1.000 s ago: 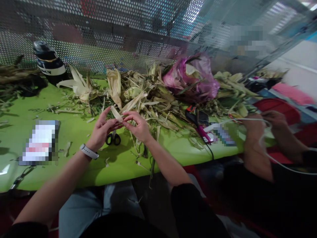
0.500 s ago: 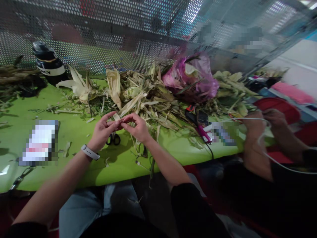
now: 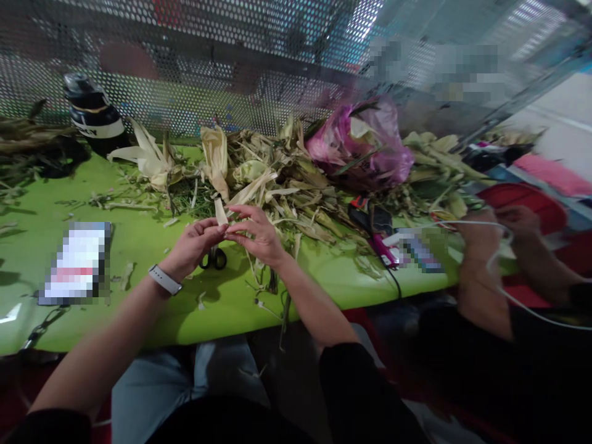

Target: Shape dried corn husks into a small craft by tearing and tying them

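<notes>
Both hands (image 3: 261, 237) together pinch a pale husk strip (image 3: 220, 211), more of it showing than half a second ago.

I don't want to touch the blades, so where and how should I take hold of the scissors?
Probably take the scissors by the black handle loops, coming from the near edge of the green table. The loops face that edge and show below the hands; the blade end is hidden behind the left hand.
</notes>
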The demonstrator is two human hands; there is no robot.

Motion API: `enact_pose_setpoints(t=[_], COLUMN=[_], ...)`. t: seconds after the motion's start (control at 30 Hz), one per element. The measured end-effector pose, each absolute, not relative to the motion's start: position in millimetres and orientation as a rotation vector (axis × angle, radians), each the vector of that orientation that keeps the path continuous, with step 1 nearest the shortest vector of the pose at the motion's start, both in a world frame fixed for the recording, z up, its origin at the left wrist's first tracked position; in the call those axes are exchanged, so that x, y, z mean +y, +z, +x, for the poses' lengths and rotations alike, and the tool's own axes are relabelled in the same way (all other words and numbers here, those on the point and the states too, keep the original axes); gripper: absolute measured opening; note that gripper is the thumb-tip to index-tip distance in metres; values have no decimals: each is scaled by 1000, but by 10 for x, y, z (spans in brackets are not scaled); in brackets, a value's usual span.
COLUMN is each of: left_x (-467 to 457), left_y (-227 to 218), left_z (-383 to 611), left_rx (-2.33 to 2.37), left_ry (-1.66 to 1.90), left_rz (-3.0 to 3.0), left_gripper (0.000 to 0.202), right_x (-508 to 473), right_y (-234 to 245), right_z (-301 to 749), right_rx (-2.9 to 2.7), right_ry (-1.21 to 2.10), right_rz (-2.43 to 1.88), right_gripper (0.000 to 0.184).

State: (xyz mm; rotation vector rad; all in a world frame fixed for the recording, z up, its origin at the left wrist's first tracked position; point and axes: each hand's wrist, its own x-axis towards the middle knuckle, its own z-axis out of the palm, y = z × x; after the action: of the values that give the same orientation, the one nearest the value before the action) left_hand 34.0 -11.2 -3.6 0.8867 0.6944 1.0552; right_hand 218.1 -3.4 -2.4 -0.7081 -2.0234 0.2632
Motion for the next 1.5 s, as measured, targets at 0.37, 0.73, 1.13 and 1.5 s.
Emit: enact_pose_setpoints(t=[0.37, 0.73, 1.13, 1.5], left_x=[-142, -170, -159, -198], left_y=[-60, 45, 50, 38], left_z=[343, 355, 315, 364], left_rx=[842, 858, 864, 846], left_ry=[1100, 1129, 1038, 1162], left_rz=[943, 883, 846, 933], left_gripper=[24, 28, 29, 26], right_x=[-18, -44, -39, -65], right_y=[-31, -12, 40, -38], right_z=[2187, 2192, 2219, 2118], right_rx=[-1947, -1883, -1996, -1879], right_ry=[272, 454, 457, 317], right_rz=[-638, -672, -744, -758], right_gripper=[2, 6, 1, 13])
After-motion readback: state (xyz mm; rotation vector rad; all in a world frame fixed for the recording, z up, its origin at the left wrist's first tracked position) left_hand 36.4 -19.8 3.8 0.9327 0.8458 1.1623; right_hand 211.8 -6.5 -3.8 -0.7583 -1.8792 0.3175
